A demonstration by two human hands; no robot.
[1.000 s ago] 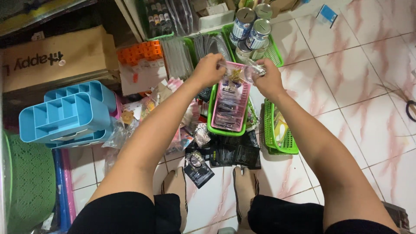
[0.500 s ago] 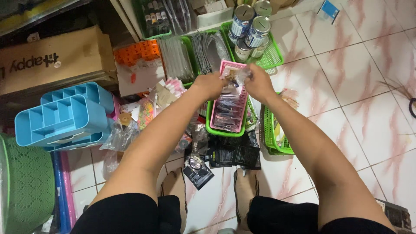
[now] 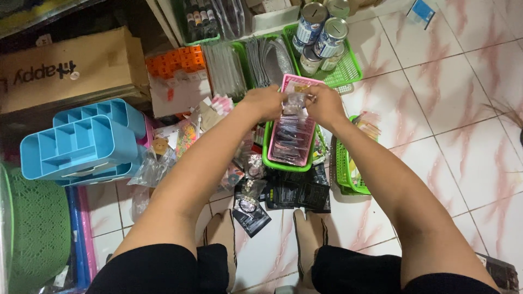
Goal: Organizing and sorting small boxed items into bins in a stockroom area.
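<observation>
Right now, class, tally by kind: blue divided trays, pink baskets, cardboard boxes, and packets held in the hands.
blue divided trays: 2
pink basket: 1
cardboard box: 1
clear packet, held by left hand and right hand: 1
Total: 5

head-worn view, looking steeply down, close

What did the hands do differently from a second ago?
The left hand and right hand moved closer together, and they now pinch one small clear plastic packet between them over the pink plastic basket. A second ago they were apart, each holding something clear. The pink basket, the green plastic basket under it, the blue divided trays and the tins stayed put.
</observation>
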